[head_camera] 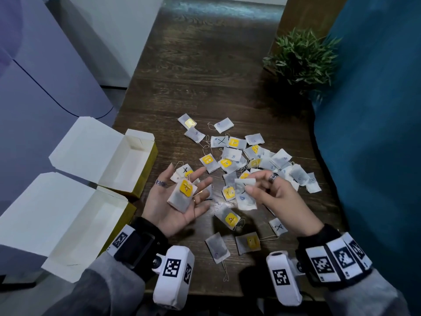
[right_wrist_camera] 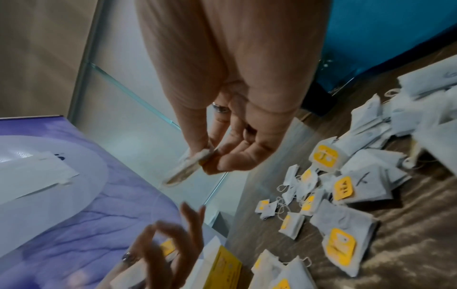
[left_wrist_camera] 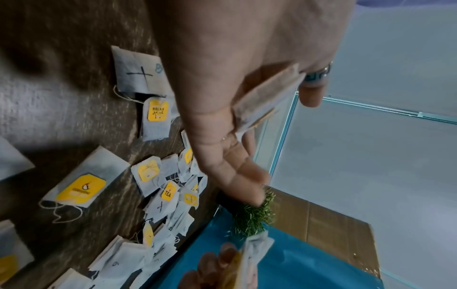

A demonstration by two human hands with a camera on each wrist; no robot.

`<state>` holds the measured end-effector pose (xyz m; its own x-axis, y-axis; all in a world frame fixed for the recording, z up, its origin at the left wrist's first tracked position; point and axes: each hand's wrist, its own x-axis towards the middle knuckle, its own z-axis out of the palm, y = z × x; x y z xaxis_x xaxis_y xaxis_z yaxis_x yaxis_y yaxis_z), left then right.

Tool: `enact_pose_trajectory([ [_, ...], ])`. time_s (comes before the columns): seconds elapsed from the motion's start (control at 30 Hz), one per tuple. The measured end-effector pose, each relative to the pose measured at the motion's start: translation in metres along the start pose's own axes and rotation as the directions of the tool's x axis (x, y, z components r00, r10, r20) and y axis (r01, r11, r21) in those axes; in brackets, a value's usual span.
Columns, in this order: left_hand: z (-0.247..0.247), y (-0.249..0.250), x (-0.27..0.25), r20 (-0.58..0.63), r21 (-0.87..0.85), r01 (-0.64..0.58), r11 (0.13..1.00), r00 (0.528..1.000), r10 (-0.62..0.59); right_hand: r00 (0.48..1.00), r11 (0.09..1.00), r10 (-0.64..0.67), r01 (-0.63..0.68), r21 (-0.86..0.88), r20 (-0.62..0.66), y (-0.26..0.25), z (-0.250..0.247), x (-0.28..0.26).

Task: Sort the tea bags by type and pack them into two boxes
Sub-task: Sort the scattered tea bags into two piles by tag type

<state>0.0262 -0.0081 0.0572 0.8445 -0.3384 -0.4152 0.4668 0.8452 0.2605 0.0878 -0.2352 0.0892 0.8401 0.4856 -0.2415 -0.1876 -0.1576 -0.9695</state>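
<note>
My left hand (head_camera: 180, 199) lies palm up above the table with straight fingers. A tea bag with a yellow tag (head_camera: 182, 195) rests flat on its palm, seen edge-on (left_wrist_camera: 264, 97) in the left wrist view. My right hand (head_camera: 264, 188) pinches a white tea bag (head_camera: 245, 195) marked with an X and a blue letter, just right of the left hand; the same bag (right_wrist_camera: 190, 166) hangs from its fingertips. Several more tea bags (head_camera: 239, 156) lie scattered on the dark wooden table (head_camera: 205, 76). Two open yellow boxes (head_camera: 127, 163) (head_camera: 91, 215) with white insides stand at the left.
A small green potted plant (head_camera: 300, 55) stands at the table's back right. A teal surface (head_camera: 376, 133) runs along the right edge. Pale purple furniture (head_camera: 34, 76) sits left of the boxes. Bare wood lies beyond the tea bags.
</note>
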Motion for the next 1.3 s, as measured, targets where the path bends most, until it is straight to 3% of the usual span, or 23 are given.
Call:
enact_pose_trajectory([
  [0.1,0.000,-0.002,0.001,-0.019,0.032,-0.001,0.999,1.000,0.002,1.000,1.000,-0.009,0.009,0.001,0.018,-0.001,0.014,0.005],
  [0.2,0.003,-0.010,0.006,-0.209,0.191,0.029,0.981,0.978,0.012,1.000,1.000,0.000,0.001,-0.024,0.025,0.004,0.027,0.012],
  [0.27,0.002,-0.017,0.009,-0.314,0.376,0.022,0.926,0.943,0.105,0.999,1.000,0.011,-0.010,-0.023,0.034,0.009,0.033,0.016],
  [0.33,0.002,-0.024,0.011,-0.335,0.506,-0.021,0.863,0.917,0.218,0.999,0.999,0.040,-0.041,0.025,0.032,0.014,0.037,0.019],
  [0.4,0.001,-0.027,0.013,-0.376,0.532,-0.078,0.843,0.870,0.317,0.996,0.992,0.093,-0.093,0.087,0.012,0.021,0.038,0.019],
  [0.47,0.000,-0.025,0.015,-0.419,0.483,-0.114,0.868,0.841,0.343,0.991,0.982,0.131,-0.128,0.140,-0.008,0.028,0.036,0.018],
  [0.67,-0.004,-0.015,0.010,-0.346,0.191,-0.036,0.981,0.933,0.102,0.983,0.959,0.164,-0.141,0.247,-0.079,0.036,0.026,0.017],
  [0.87,0.002,-0.014,0.007,-0.214,0.188,0.019,0.982,0.976,0.022,0.992,0.969,0.110,-0.095,0.226,-0.055,0.024,0.025,0.016],
  [1.07,0.001,-0.025,0.008,-0.148,0.243,-0.038,0.969,0.986,0.076,0.998,0.995,0.052,-0.048,0.090,-0.045,0.022,0.039,0.018],
  [1.13,0.001,-0.029,0.009,-0.137,0.285,-0.074,0.956,0.984,0.117,0.998,0.991,0.048,-0.043,0.127,-0.038,0.023,0.041,0.017],
  [1.23,0.001,-0.032,0.009,-0.248,0.368,-0.103,0.924,0.947,0.204,0.996,0.954,0.070,-0.053,0.295,-0.050,0.024,0.043,0.014],
  [1.3,-0.003,-0.034,0.007,-0.325,0.478,-0.090,0.874,0.906,0.272,0.993,0.946,0.100,-0.073,0.315,-0.069,0.023,0.046,0.014],
])
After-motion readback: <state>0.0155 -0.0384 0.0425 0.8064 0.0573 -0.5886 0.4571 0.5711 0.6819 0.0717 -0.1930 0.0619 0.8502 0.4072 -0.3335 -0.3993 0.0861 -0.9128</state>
